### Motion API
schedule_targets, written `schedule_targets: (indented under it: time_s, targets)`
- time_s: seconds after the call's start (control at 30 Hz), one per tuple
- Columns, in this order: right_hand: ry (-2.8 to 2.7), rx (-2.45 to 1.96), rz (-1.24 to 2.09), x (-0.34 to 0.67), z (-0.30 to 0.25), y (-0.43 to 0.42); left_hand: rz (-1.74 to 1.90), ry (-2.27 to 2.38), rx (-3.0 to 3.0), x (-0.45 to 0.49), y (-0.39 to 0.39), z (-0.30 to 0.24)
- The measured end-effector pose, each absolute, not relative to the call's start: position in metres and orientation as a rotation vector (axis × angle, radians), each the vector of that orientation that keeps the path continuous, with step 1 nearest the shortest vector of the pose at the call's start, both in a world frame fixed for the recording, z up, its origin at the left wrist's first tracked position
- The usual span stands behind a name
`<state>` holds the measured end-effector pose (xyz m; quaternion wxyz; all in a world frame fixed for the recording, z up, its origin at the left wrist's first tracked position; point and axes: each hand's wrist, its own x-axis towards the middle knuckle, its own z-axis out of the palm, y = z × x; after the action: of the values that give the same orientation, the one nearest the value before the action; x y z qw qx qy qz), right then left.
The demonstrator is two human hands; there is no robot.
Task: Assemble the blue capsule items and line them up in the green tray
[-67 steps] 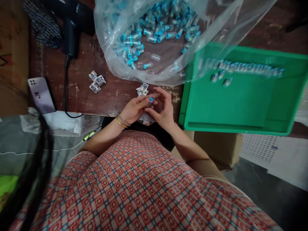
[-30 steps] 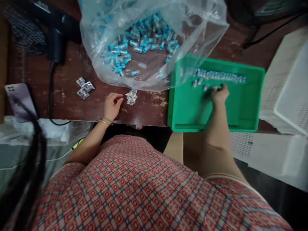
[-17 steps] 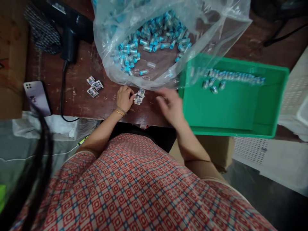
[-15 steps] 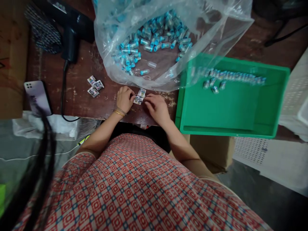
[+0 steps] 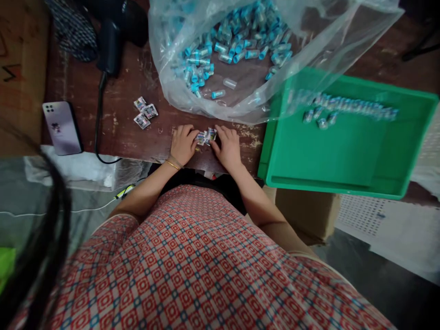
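My left hand (image 5: 182,144), with a gold bangle at the wrist, rests at the table's front edge. Its thumb and forefinger press on a small printed plastic label (image 5: 201,137). Facing it, my right hand (image 5: 227,145) has thumb and forefinger on another small printed label (image 5: 211,134). The two labels lie side by side between my fingertips, partly covered by them. Left of my hands lies a loose group of similar printed labels (image 5: 142,120). Beyond my hands, a clear plastic bag (image 5: 175,98) lies open, with many small clear vials with blue caps (image 5: 225,58) inside.
A green tray (image 5: 330,160) on the right holds a row of labelled vials (image 5: 357,107) and several loose ones. To the left are a black hair dryer (image 5: 112,46) with its cord, a checked cloth (image 5: 74,34), a phone (image 5: 62,130) and a cardboard box (image 5: 24,82).
The labels between my hands, bunched together before, now lie side by side. My right thumb has come down onto one of them. The whole view has shifted slightly.
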<state>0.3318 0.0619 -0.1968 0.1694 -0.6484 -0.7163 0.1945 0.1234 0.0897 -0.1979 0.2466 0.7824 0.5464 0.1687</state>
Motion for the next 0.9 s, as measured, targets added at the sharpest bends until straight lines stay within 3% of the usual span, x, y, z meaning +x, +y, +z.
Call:
schedule_targets:
  time_s: [0.3,0.57,0.7,0.83,0.9]
  targets:
    - [-2.049,-1.773,0.419,0.336,-0.213,0.062,0.586,1.442,2.006,0.128,0.083,-0.199]
    - [-1.972,-1.527,0.412,0.329,-0.208,0.055,0.644,1.265,1.349,0.144,0.102,-0.187]
    - [-1.688,-1.482,0.622,0.325,-0.198,0.072,0.646,1.221,1.058,0.144,0.109,-0.183]
    - [-1.424,-1.428,1.025,0.322,-0.199,0.094,0.673,1.228,1.121,0.139,0.109,-0.181]
    - [-1.411,-1.458,1.060,0.322,-0.202,0.100,0.678,1.282,1.188,0.135,0.110,-0.181]
